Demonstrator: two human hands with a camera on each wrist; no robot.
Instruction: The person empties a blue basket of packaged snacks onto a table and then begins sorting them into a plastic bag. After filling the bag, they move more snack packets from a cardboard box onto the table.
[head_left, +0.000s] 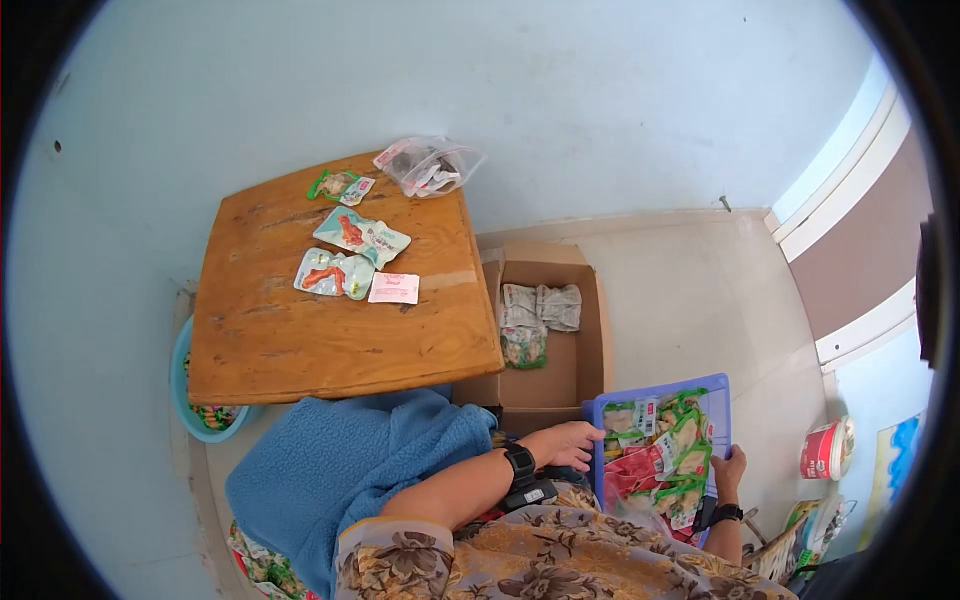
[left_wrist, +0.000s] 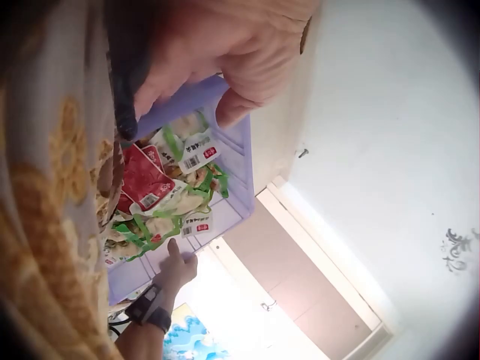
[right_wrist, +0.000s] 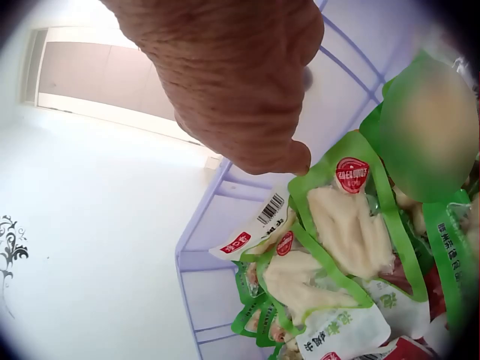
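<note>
A purple plastic basket is tilted in front of the person, beside the open cardboard box. Inside it lie several green-edged snack packets with pale meat showing through, and a red packet. My left hand holds the basket's left rim, its thumb over the edge in the left wrist view. At the opposite side, my right hand grips the other rim, with the thumb inside and the remaining fingers mostly hidden.
Silvery and green packets lie in the cardboard box. The wooden table carries several snack packets and a clear bag. A blue basin stands left; a red-and-white tub is at right. Blue fleece cloth lies nearby.
</note>
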